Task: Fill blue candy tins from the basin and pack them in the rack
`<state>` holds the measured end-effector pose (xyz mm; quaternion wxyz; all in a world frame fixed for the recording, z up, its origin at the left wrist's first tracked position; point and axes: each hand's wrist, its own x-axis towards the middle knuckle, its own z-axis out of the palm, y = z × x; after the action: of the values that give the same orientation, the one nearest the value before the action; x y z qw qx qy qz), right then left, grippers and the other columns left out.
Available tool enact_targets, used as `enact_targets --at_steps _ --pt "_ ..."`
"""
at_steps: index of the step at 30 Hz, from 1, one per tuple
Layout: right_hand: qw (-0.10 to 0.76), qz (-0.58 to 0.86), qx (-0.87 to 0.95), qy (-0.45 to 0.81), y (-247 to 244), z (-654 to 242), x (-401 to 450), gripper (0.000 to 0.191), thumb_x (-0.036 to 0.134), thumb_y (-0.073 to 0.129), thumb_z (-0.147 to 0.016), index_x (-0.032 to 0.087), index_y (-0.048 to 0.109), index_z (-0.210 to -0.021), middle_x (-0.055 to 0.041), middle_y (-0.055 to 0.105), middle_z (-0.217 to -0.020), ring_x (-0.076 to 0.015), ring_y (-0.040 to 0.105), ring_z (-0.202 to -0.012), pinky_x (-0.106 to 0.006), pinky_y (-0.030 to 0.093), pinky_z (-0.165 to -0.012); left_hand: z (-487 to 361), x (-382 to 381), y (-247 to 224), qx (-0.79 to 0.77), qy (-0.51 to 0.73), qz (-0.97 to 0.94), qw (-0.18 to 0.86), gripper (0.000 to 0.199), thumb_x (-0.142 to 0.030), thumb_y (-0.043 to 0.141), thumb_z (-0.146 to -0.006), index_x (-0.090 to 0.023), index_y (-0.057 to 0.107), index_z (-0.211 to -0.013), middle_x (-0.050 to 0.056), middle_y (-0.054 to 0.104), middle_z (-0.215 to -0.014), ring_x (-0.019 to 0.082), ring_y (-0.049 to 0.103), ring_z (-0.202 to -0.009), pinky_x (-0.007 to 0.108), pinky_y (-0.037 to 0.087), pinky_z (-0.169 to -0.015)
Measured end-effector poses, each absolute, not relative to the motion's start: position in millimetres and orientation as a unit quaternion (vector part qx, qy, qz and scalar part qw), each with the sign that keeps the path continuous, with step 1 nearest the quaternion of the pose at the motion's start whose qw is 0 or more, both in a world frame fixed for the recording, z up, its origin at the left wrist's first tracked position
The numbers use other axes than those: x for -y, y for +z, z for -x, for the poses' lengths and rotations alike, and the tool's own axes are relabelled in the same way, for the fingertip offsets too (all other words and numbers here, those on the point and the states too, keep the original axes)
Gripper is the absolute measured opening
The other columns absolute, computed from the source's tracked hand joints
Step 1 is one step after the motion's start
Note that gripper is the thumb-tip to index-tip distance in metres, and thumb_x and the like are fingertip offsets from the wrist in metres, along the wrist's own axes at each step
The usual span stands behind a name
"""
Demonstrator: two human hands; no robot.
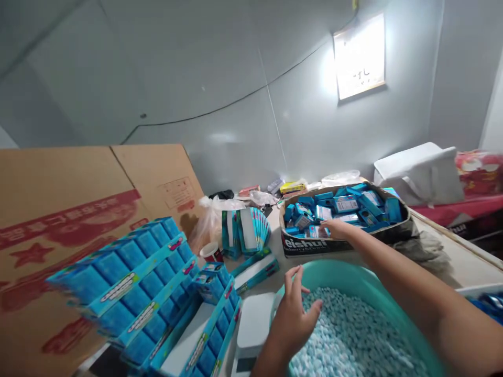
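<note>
My left hand [293, 309] hovers over the near left rim of a teal tub [341, 269], fingers curved and apart, with nothing between them. Small pale blue pieces, like candies [353, 324], fill the tub. My right arm stretches across the tub to a black-sided carton [346, 242] of small blue boxes [348, 205]. There my right hand [336, 229] has its fingers bent down at one small box [314, 231] near the front wall and appears to grip it. Its fingertips are partly hidden. Beside my left hand lies a white scale [255, 322].
Stacked blue display trays [145, 293] packed with small boxes stand at left, one partly filled. Behind them are flat folded trays [245, 230], a paper cup [211, 252] and a large brown carton [70, 220]. A white container [420, 173] stands at back right.
</note>
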<state>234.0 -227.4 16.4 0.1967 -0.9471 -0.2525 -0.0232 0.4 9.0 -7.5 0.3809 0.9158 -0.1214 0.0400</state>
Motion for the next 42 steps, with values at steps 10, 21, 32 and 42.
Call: enact_targets --at_steps 10,21,32,42 --pt "0.289 0.933 0.206 -0.059 6.7 -243.8 238.3 0.041 0.003 0.051 -0.085 0.016 0.081 -0.110 -0.0107 0.079 -0.117 -0.0284 0.070 -0.118 -0.035 0.051 -0.104 4.2 -3.0 0.1 0.179 -0.019 -0.921 0.346 0.065 -0.035 0.063 -0.093 -0.026 0.041 -0.153 0.015 0.038 -0.159 0.025 0.067 -0.115 0.047 0.057 -0.102" --pt "0.372 0.829 0.387 -0.159 75.3 -125.2 211.3 0.050 0.002 0.045 -0.080 0.023 0.080 -0.110 -0.0030 0.078 -0.118 -0.0188 0.071 -0.116 -0.033 0.051 -0.108 -7.3 -11.6 -2.3 0.133 0.322 -0.898 0.268 0.084 -0.050 0.077 -0.085 -0.018 0.038 -0.151 0.023 0.041 -0.156 0.041 0.034 -0.152 0.063 0.030 -0.124" --pt "0.462 0.869 0.180 0.003 -13.3 -53.0 252.4 0.045 0.013 0.043 -0.095 0.019 0.061 -0.136 -0.0126 0.071 -0.128 -0.0230 0.070 -0.108 -0.040 0.058 -0.093 -53.7 2.4 15.0 0.137 0.103 -0.900 0.402 0.036 -0.047 0.079 -0.080 -0.023 0.059 -0.097 0.005 0.071 -0.095 0.026 0.069 -0.091 0.037 0.054 -0.079" --pt "0.189 0.942 0.198 0.195 -44.2 -32.8 187.1 0.081 0.072 0.064 -0.087 0.018 0.055 -0.146 -0.0245 0.051 -0.145 -0.0456 0.051 -0.133 -0.059 0.044 -0.108 -52.3 -5.8 -6.1 0.110 0.024 -0.837 0.536 0.057 -0.041 0.089 -0.069 -0.022 0.056 -0.111 0.006 0.071 -0.099 0.026 0.070 -0.093 0.036 0.054 -0.081"
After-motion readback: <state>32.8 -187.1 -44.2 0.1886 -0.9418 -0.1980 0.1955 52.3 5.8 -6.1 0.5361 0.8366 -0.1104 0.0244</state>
